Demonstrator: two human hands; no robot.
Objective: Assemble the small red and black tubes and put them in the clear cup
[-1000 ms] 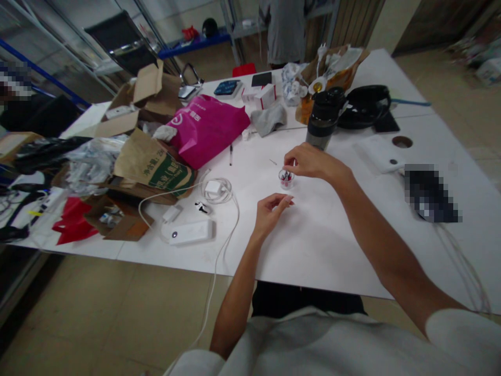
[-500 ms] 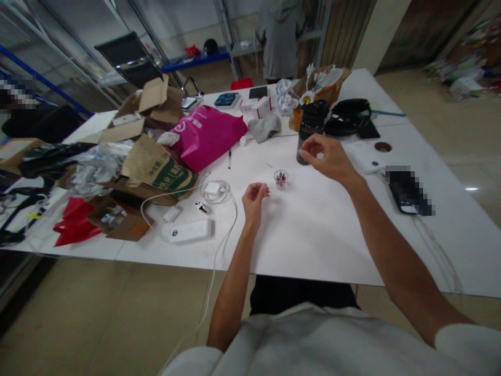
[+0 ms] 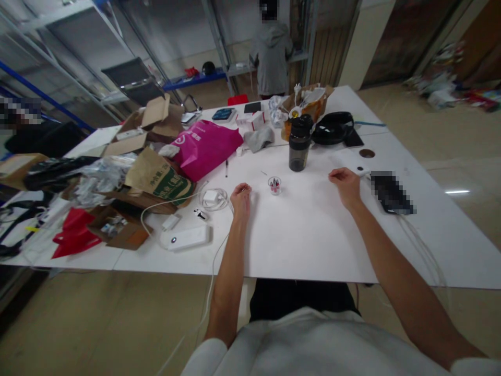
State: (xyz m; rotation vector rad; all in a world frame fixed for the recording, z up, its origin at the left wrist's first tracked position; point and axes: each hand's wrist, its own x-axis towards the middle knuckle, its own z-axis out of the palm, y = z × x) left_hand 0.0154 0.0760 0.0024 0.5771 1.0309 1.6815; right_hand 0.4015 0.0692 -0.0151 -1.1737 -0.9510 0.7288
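My left hand (image 3: 240,201) is over the white table (image 3: 297,243), left of a small clear cup (image 3: 274,187) and apart from it. Its fingers are curled in near the thumb; whatever they hold, if anything, is too small to make out. Several small red and dark pieces stand in the cup. To the right, my right hand (image 3: 347,187) is closed, fingertips together, with nothing I can make out in them. Behind the cup lies a tiny thin dark stick (image 3: 263,173). A dark shaker bottle (image 3: 299,146) stands upright between the cup and my right hand, farther back.
A phone (image 3: 391,192) with a cable lies right of my right hand. At left are a white power bank (image 3: 189,237), a coiled cable (image 3: 213,199), a pink bag (image 3: 209,146) and open cardboard boxes (image 3: 117,230). A person in grey (image 3: 273,60) stands beyond the table.
My right hand has moved from in front of the bottle to the right and nearer me, uncovering the bottle. My left hand has shifted slightly left, away from the cup. The view has tilted up.
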